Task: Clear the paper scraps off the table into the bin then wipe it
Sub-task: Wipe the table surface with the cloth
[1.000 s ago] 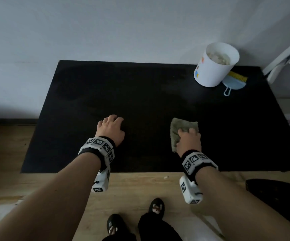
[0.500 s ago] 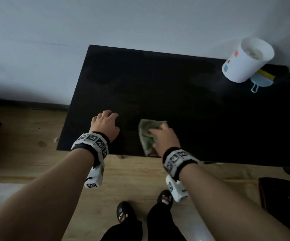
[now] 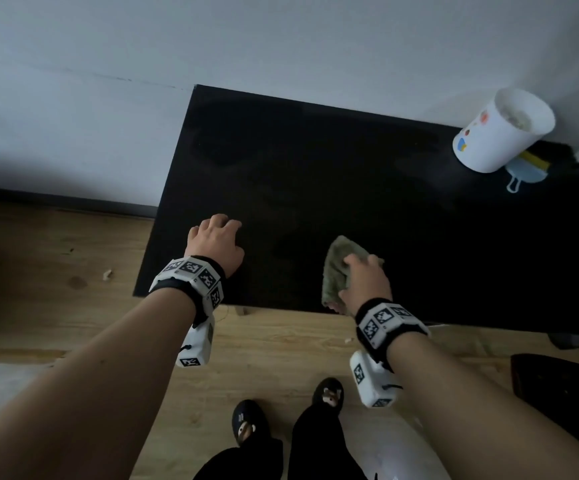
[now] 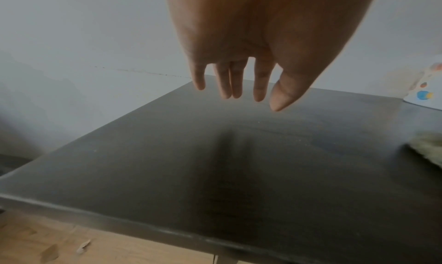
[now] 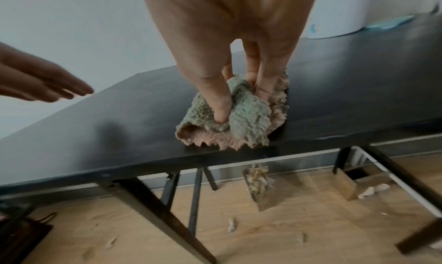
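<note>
My right hand (image 3: 359, 271) holds a crumpled green-and-pink cloth (image 3: 335, 268) down on the black table (image 3: 316, 168) near its front edge. In the right wrist view the thumb and fingers of the right hand (image 5: 239, 101) dig into the folds of the cloth (image 5: 248, 120). My left hand (image 3: 217, 233) is empty over the table's front left part, and in its wrist view the left hand (image 4: 239, 92) has straight fingers just above the surface. The white bin (image 3: 503, 133) stands at the back right with paper scraps inside.
A blue dustpan with a yellow brush (image 3: 527, 168) lies beside the bin. Paper scraps (image 5: 373, 189) and a clear bag (image 5: 259, 185) lie on the wooden floor under the table, among the black table legs (image 5: 167, 219). A wall runs behind the table.
My right hand has swept the cloth leftward along the table's front edge. My left hand has shifted left too, towards the table's left end.
</note>
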Demonstrator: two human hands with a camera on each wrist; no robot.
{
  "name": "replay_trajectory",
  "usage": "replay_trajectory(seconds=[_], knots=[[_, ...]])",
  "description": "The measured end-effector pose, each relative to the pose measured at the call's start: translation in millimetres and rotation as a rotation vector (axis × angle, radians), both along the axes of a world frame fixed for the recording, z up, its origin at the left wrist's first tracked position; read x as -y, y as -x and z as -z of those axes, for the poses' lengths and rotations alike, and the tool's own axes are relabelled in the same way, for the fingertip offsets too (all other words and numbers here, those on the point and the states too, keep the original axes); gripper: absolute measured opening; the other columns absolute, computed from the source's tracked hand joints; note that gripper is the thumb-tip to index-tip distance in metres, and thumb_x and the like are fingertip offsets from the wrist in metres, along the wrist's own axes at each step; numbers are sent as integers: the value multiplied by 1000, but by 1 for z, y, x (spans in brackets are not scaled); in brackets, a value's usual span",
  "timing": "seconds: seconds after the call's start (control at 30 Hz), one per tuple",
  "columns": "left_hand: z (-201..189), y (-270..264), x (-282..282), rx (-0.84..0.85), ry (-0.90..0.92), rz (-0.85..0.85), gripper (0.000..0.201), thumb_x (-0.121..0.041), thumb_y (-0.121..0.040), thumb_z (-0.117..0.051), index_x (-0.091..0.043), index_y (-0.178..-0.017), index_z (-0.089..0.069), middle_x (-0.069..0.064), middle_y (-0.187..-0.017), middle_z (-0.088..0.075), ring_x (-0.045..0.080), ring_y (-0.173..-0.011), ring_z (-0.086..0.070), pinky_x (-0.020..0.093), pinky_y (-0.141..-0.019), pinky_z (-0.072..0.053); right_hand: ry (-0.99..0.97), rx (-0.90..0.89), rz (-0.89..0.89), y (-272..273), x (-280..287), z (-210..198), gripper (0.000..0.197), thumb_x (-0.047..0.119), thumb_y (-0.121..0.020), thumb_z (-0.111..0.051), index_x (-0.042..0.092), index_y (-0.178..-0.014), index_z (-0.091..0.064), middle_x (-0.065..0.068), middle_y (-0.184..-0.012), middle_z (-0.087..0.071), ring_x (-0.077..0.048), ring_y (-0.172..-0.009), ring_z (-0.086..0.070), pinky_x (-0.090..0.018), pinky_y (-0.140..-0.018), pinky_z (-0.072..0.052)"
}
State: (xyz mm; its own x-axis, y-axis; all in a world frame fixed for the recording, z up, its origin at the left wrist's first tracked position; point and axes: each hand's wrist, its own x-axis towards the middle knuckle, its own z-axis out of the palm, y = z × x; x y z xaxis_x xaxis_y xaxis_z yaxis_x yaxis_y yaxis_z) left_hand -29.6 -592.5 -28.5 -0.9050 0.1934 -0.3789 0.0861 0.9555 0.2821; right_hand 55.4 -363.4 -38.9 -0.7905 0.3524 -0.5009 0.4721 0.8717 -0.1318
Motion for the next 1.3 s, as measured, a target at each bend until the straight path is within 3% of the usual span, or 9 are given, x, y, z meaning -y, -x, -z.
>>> replay_trajectory(seconds=[0.2, 0.47, 0.57, 0.67, 0.8, 1.07, 1.3], knots=[[2, -4, 42, -20, -1, -94, 55, -22, -90, -49, -22, -144, -36, 5, -152, -29, 27, -140, -27, 41, -116, -20, 93, -42, -190, 32, 91, 0, 69, 20, -75, -76, 16, -134, -40, -12, -142, -28, -32, -131, -38, -39, -101, -43], [4, -21, 117, -47, 70, -257, 54, -20, -88, -50, -22, -141, -40, 7, -150, -34, 27, -138, -31, 43, -115, -23, 239, -133, -470, 56, 219, 5, 48, 13, -85, -67, 9, -129, -47, -15, -139, -30, -36, -128, -35, -41, -93, -46], [4, -26, 123, -62, 80, -265, 52, -21, -89, -50, -22, -140, -41, 6, -149, -35, 26, -138, -32, 42, -115, -23, 271, -148, -507, 56, 237, 9, 42, 13, -90, -60, 10, -130, -47, -15, -139, -30, -36, -129, -33, -42, -94, -46], [4, -26, 117, -62, 73, -256, 53, -20, -88, -50, -22, -140, -41, 7, -149, -35, 27, -138, -31, 42, -115, -23, 281, -143, -526, 52, 216, 11, 46, 11, -90, -57, 15, -134, -47, -15, -139, -30, -37, -128, -36, -43, -98, -44], [-2, -20, 81, -50, 40, -199, 54, -20, -88, -49, -22, -141, -39, 7, -149, -34, 28, -138, -30, 41, -114, -22, 225, -99, -501, 40, 164, 11, 63, 12, -82, -68, 25, -139, -43, -13, -142, -27, -34, -128, -36, -42, -100, -46], [-14, -6, -39, -40, -31, 67, 55, -23, -91, -49, -22, -144, -35, 5, -152, -28, 26, -140, -27, 40, -116, -22, 66, -45, -268, 6, 9, 3, 63, 7, -89, -56, 31, -144, -36, -11, -143, -29, -31, -127, -38, -39, -101, -46], [-23, -3, -142, -51, -23, 216, 55, -22, -92, -48, -22, -145, -32, 5, -154, -25, 25, -142, -25, 40, -117, -21, 6, 3, -108, -16, -98, 1, 74, 11, -83, -67, 33, -145, -33, -9, -145, -25, -29, -128, -36, -38, -100, -46]])
